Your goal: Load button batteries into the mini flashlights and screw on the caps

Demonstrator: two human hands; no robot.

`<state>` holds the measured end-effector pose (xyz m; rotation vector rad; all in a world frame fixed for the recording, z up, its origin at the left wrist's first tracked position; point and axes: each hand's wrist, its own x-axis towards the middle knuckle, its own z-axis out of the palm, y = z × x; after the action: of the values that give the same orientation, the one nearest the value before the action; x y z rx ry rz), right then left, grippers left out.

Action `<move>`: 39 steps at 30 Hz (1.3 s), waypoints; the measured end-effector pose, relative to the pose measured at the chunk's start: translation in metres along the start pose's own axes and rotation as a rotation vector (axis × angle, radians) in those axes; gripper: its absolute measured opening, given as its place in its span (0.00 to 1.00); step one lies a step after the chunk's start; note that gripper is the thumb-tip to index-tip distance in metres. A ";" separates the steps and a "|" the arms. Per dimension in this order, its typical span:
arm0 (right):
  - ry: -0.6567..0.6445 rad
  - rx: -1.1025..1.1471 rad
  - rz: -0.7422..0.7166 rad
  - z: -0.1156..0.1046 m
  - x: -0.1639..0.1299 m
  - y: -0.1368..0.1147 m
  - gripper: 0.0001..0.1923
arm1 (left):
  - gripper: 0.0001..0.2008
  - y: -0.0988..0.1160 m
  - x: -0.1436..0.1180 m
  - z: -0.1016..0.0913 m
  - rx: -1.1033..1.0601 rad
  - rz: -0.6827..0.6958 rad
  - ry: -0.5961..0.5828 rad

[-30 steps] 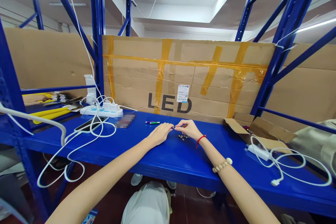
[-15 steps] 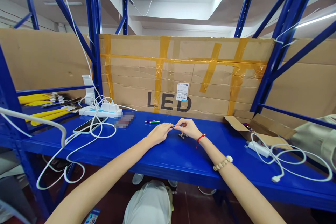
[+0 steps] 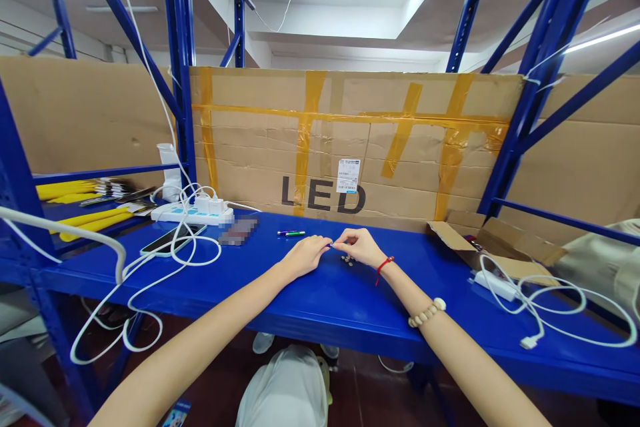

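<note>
My left hand (image 3: 306, 255) rests low over the blue table, fingers pressed together at their tips. Facing it, my right hand (image 3: 361, 247) makes a pinch with thumb and forefinger. Between the two sets of fingertips is a tiny dark item (image 3: 329, 245), too small to name and mostly hidden by the fingers. Under my right hand lies a small pile of little dark and light pieces (image 3: 347, 260). Two slim shiny sticks like pens (image 3: 291, 233), one green and one purplish, lie behind my left hand.
A white power strip (image 3: 193, 213) with tangled cables and a phone (image 3: 173, 240) lie on the left, near a blurred flat item (image 3: 239, 231). On the right are an open cardboard box (image 3: 495, 247) and a white adapter (image 3: 495, 285) with coiled cable. Cardboard (image 3: 250, 147) stands behind.
Both hands keep nearly the same place and pinch. The tiny item shows slightly less between the fingertips. The view has shifted very slightly.
</note>
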<state>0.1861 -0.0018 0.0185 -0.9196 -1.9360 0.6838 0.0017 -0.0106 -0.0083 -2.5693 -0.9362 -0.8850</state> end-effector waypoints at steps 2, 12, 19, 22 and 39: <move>-0.003 0.005 0.032 0.001 -0.001 -0.002 0.23 | 0.11 -0.001 0.000 0.001 0.000 0.002 0.009; -0.142 0.099 0.315 0.000 -0.001 -0.002 0.18 | 0.11 0.000 0.001 -0.001 0.013 0.015 0.040; -0.135 0.197 0.394 0.006 0.000 0.001 0.18 | 0.11 0.001 0.002 0.000 0.004 -0.004 0.056; -0.117 0.218 0.401 0.007 0.002 0.002 0.17 | 0.12 0.003 0.002 -0.001 0.003 -0.018 0.064; -0.049 0.217 0.284 0.007 0.004 -0.003 0.16 | 0.11 0.005 0.006 0.001 0.020 -0.112 0.072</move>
<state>0.1777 -0.0009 0.0188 -1.0575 -1.7467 1.0677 0.0092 -0.0115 -0.0050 -2.4713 -1.0706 -0.9852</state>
